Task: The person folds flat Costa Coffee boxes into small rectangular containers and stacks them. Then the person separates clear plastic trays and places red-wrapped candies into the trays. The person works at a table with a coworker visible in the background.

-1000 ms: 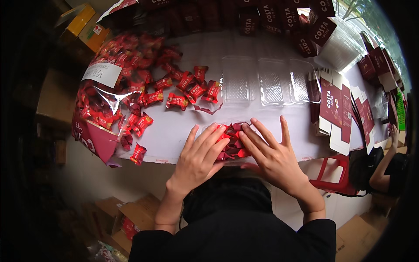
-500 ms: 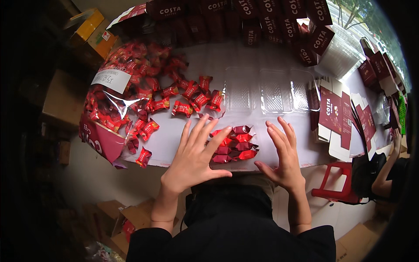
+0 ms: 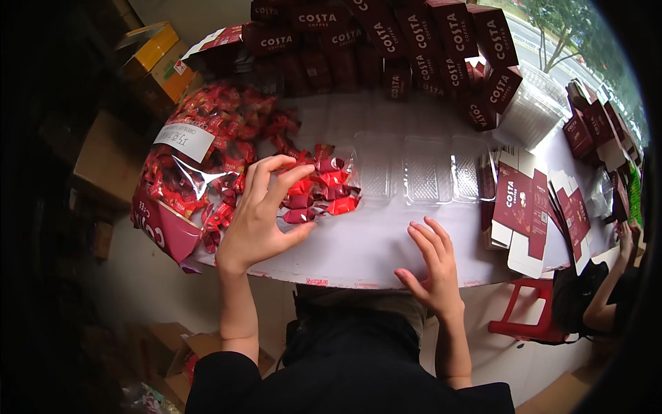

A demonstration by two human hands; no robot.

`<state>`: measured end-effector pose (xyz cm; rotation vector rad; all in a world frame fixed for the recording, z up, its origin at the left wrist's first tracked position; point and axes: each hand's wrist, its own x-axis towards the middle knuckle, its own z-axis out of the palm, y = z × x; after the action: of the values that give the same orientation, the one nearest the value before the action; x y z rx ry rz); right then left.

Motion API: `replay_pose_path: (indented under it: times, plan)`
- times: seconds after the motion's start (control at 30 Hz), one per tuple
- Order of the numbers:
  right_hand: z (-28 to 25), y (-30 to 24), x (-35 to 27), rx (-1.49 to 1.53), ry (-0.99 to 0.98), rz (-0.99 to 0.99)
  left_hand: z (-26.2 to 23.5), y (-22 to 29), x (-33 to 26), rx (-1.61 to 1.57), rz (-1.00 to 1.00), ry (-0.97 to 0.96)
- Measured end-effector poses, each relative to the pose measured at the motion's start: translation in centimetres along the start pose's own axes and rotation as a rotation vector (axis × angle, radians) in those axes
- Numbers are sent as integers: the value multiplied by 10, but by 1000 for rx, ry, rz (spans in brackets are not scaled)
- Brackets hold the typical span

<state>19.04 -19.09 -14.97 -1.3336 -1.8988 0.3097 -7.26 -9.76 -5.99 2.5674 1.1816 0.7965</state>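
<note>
My left hand (image 3: 262, 214) is over the left part of the table, fingers curved and spread, thumb apart. It is beside a cluster of red and dark-red wrapped candies (image 3: 324, 196), with its fingertips over or against the left side; whether they touch is unclear. More loose candies lie partly hidden behind the hand. A large clear bag (image 3: 183, 172) full of the same red candies rests to its left. My right hand (image 3: 434, 265) hovers near the front edge, fingers apart and holding nothing. Beyond the candies lies a clear plastic tray (image 3: 425, 172) with several compartments.
Dark-red boxes (image 3: 331, 41) are stacked along the back. Flattened cartons (image 3: 520, 203) lie at the right, with a stack of clear trays (image 3: 531, 114) behind them. A red stool (image 3: 520, 317) stands below the right edge, near another person's arm (image 3: 607, 286). Cardboard boxes (image 3: 110, 155) stand at the left.
The candy cluster has shifted left, from between my hands to against the loose candies. My left hand has moved left and up with it. My right hand sits slightly lower; the view has shifted a little.
</note>
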Motion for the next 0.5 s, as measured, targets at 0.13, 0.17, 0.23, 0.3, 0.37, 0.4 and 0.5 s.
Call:
replay_pose_path:
  times: [0.13,0.17,0.23,0.3,0.37,0.4,0.5]
  plan:
    - [1,1,-3,-12,16,12,8,-3,-18,-36,64,-145]
    - [2,2,-3,-11,17,16,10,-3,-27,-29,29,-153]
    - [4,1,-1,-40,-3,-36,12,-7,-45,-34,-35,-156]
    - [6,-1,5,-117,-17,-79,16,-14,-60,-60,-93,-149]
    - [8,-11,20,-236,-24,-116,17,-19,-69,3,-119,-107]
    - [11,-15,29,-291,-34,-103,17,-20,-72,34,-129,-87]
    - [18,-26,55,-398,-59,-75,5,-22,-79,31,-169,-116]
